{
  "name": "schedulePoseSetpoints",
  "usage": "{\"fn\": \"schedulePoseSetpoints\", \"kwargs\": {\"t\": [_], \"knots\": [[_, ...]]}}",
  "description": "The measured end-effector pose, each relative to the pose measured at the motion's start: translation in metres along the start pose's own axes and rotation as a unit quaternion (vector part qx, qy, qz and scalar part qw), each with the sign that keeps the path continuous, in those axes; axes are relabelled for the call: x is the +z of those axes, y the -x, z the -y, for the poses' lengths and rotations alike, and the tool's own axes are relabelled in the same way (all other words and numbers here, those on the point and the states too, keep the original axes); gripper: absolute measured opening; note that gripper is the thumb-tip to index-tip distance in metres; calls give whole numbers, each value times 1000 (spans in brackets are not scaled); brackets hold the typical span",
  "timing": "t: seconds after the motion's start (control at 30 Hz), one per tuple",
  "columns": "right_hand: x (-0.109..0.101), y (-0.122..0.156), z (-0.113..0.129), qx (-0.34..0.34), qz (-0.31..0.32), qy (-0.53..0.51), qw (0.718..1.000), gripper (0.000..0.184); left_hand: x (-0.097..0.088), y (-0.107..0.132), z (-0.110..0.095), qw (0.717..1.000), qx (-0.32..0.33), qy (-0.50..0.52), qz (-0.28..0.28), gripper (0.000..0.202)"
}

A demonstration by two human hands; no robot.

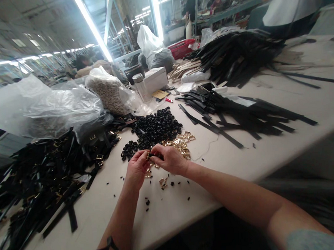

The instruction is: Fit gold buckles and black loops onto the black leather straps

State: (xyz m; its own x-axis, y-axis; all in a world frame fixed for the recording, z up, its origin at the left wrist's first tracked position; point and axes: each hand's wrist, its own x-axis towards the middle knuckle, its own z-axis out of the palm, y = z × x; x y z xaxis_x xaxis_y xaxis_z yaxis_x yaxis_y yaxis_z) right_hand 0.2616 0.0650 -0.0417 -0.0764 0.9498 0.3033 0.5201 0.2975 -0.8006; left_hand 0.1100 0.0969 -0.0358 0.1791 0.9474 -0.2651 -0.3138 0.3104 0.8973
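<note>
My left hand (138,166) and my right hand (171,159) meet above the table, their fingertips close together. Pinched in my left fingers is a small gold buckle (148,155). A small black piece shows at my right fingertips; it looks like a strap end or loop, mostly hidden by the fingers. Just behind the hands lie a heap of black loops (157,125) and a pile of gold buckles (182,143). A few loose buckles (163,183) and tiny black bits (147,202) are scattered in front of the hands.
A big tangle of black straps with buckles (59,178) covers the left side. Plain black straps (240,112) lie on the right, with a larger strap bundle (236,55) behind. Plastic bags (62,105), a clear bottle (141,88) and a white box (156,79) stand at the back.
</note>
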Motion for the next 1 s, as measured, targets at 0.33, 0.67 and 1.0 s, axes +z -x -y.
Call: {"fn": "schedulePoseSetpoints", "kwargs": {"t": [0.33, 0.67, 1.0], "knots": [[2, 0, -1, -41, -15, 130, 991, 15, -1, 2, 1, 1000, -9, -16, 23, 37], [-6, -1, 0, -11, 42, -18, 999, 14, -11, -3, -5, 998, -5, -13, 58, 34], [-14, -5, -2, 74, 194, -133, 969, 13, -21, -2, -12, 994, -26, -45, 98, 32]]}}
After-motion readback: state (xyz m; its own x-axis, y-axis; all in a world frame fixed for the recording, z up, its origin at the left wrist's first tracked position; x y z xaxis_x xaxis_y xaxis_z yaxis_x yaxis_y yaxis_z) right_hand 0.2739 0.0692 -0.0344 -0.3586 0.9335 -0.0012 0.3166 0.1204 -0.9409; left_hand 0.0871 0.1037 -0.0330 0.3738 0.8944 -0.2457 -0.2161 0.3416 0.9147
